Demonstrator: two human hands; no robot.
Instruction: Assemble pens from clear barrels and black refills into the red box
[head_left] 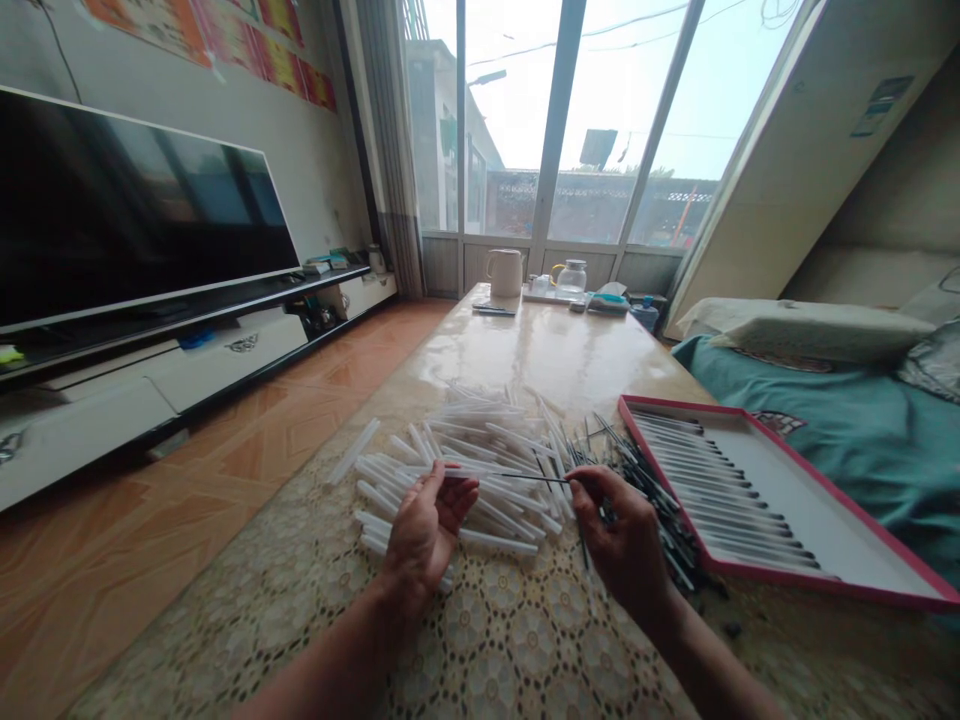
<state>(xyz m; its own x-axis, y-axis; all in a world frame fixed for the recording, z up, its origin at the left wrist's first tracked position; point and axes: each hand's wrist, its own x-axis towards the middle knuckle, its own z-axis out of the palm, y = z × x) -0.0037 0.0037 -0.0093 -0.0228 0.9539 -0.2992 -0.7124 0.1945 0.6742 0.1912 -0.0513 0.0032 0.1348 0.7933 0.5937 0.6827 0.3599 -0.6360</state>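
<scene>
My left hand (426,525) pinches a translucent white plastic tube (469,473), held level above the table. A thin dark rod (534,478) is gripped at its far end by my right hand (621,530). The rod lines up with the tube's right end; whether its tip is inside, I cannot tell. Under and behind my hands lies a loose pile of similar white tubes (487,430). Beside my right hand is a heap of dark thin rods (664,500). A shallow pink-rimmed box (847,502) on the right contains a row of tubes with dark ends (724,490).
A patterned, shiny cloth covers the long table (510,640). At its far end stand a pale kettle (505,272), a glass pitcher (572,277) and a tissue pack (607,302). A television (135,210) is on the left, a green-covered sofa (847,430) on the right.
</scene>
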